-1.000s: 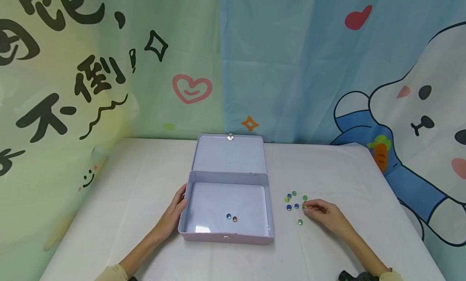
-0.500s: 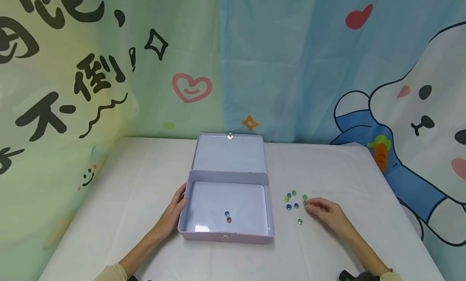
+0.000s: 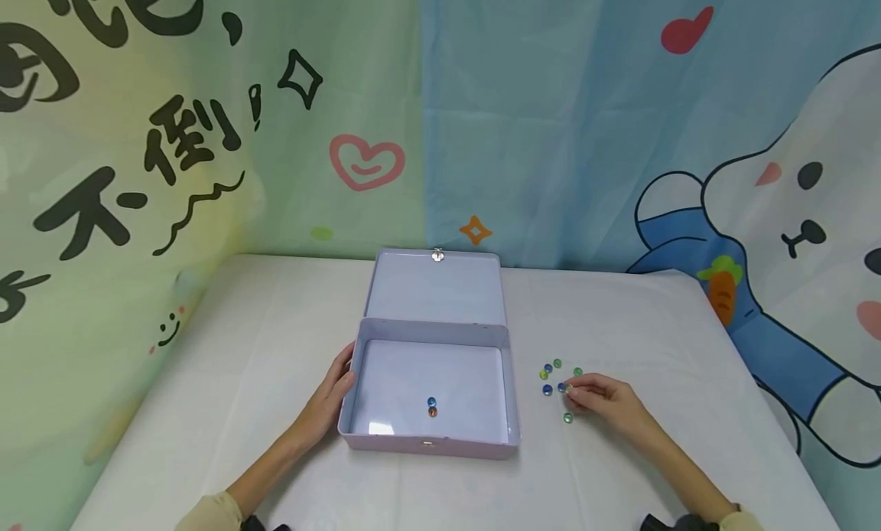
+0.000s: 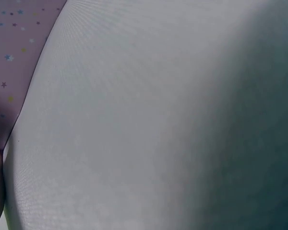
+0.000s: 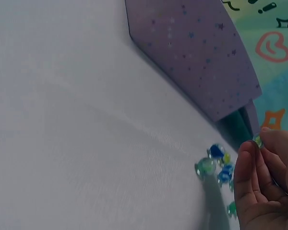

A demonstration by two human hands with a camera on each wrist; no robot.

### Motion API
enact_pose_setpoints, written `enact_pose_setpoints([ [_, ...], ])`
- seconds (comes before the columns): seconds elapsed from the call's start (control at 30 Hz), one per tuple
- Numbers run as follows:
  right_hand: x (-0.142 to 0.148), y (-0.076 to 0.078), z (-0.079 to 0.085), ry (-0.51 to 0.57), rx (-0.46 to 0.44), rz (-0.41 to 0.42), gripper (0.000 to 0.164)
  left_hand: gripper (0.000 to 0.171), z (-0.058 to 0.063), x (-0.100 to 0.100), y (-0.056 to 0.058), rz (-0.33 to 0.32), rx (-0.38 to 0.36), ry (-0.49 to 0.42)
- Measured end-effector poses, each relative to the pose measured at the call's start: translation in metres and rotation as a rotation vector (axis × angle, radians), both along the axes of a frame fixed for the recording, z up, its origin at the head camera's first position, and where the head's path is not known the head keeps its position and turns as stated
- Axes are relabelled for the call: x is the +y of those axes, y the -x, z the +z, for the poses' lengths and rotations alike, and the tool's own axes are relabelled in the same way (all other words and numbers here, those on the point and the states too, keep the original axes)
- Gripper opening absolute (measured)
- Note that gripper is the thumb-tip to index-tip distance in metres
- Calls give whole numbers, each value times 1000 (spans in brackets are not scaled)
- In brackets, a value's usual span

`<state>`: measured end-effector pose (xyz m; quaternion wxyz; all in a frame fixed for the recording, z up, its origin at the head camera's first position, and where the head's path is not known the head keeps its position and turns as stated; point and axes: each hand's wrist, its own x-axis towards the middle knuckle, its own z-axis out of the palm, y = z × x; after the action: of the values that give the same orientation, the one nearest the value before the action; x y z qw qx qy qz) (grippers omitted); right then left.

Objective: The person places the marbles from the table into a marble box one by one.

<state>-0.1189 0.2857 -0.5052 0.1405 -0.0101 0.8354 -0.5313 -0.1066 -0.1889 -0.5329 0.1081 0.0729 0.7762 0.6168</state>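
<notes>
A lilac box (image 3: 430,446) with its lid (image 3: 435,286) folded back stands on the white table. Inside lie a blue marble (image 3: 431,402) and an orange-brown marble (image 3: 432,412). My left hand (image 3: 322,401) rests along the box's left wall with its fingers fairly straight. To the right of the box, my right hand (image 3: 609,405) pinches a green marble (image 5: 258,141) between thumb and fingertips, just above the tabletop. Around it lie several loose marbles, among them a dark blue marble (image 3: 547,390), a green marble (image 3: 567,418) and a yellow-green marble (image 3: 544,375).
The white tablecloth (image 3: 289,309) reaches back to a printed curtain (image 3: 509,133). The box's outer wall (image 5: 192,62) has small stars and stands beyond the loose marbles in the right wrist view. The left wrist view is mostly cloth.
My right hand has moved slightly left toward the box, the green marble in its fingers. Inside the box, the two marbles have rolled left and now lie one behind the other. The left hand stays put.
</notes>
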Motion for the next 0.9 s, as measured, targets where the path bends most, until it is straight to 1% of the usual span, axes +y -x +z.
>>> enact_pose_setpoints([
  [0.27, -17, -1, 18, -5, -72, 22, 42, 52, 0, 0, 0, 0, 10, 3],
  [0.4, -22, -1, 29, -11, -83, 60, 44, 52, 1, 1, 0, -3, 11, -1],
  [0.47, -25, -1, 35, -9, -77, 95, 44, 53, 1, 1, 0, -8, 13, -3],
  [0.7, -35, 0, 55, 38, -20, 275, 39, 52, 0, 0, 0, -1, 11, 7],
  [0.77, -40, 1, 60, 31, -6, 304, 37, 52, 0, 0, 1, 3, 12, 9],
  [0.9, -49, 2, 70, 7, -7, 324, 37, 52, -1, 0, 1, 4, 8, 4],
])
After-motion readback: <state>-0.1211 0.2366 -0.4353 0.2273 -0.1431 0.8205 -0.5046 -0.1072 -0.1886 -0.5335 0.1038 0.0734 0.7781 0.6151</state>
